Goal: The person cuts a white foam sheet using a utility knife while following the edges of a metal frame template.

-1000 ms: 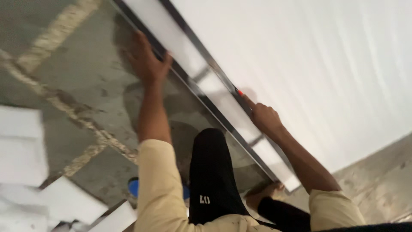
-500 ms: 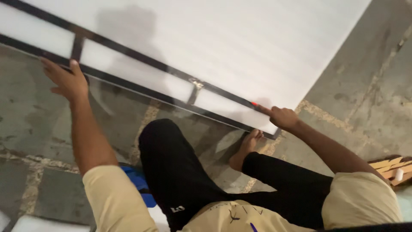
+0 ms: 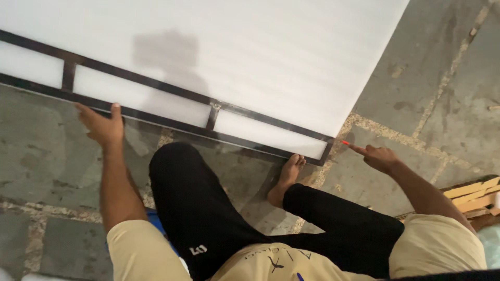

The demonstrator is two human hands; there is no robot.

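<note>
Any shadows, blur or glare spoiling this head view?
Head view: sharp overall; a soft shadow falls on the white sheet above the dark frame; no glare; left hand and right hand evenly lit.

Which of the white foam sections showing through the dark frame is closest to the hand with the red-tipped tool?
The rightmost section, between the last crossbar and the frame's end corner. The right hand sits just past that corner; the other sections lie farther left, toward the left hand.

Bare stone floor (image 3: 442, 78) lies open rightward; the metal frame (image 3: 208, 117) bars the front.
</note>
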